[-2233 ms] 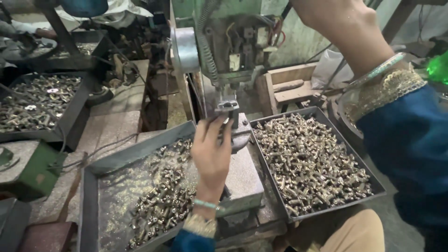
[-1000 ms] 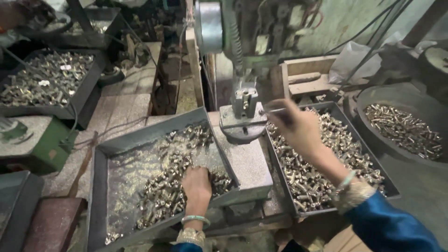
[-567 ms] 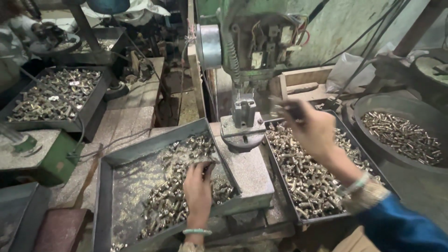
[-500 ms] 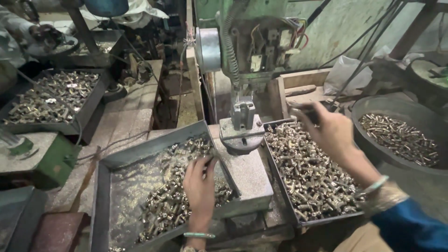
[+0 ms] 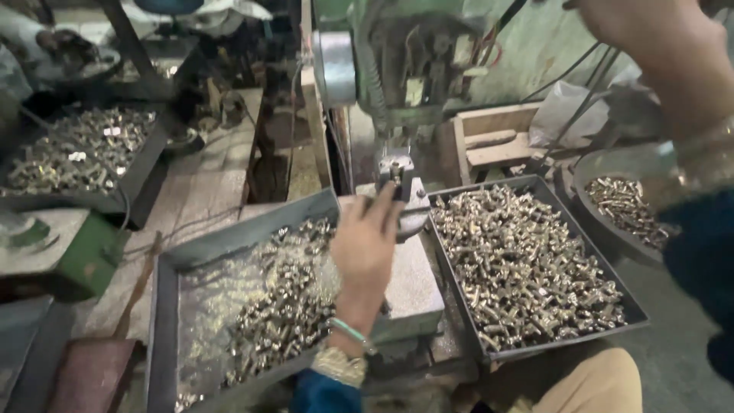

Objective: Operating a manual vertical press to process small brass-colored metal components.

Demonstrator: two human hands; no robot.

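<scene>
My left hand (image 5: 365,246) reaches up to the round work plate (image 5: 413,218) under the green press machine (image 5: 397,61), its fingers pinched on a small brass part at the tool holder (image 5: 396,170). My right hand (image 5: 634,27) is raised to the upper right, at the top edge of the view; what it grips is cut off. A grey tray (image 5: 164,306) with loose brass fittings lies to the left of the plate. A second tray (image 5: 634,321) full of brass fittings lies to the right.
A round pan (image 5: 592,229) with more fittings stands at far right. Another tray of parts (image 5: 141,180) sits at the back left. A green box (image 5: 88,256) lies at left, a wooden box (image 5: 489,141) behind the right tray. Cables hang near the machine.
My left hand rose from the left tray to the work plate with a part. My right hand left the plate area and lifted to the upper right.
</scene>
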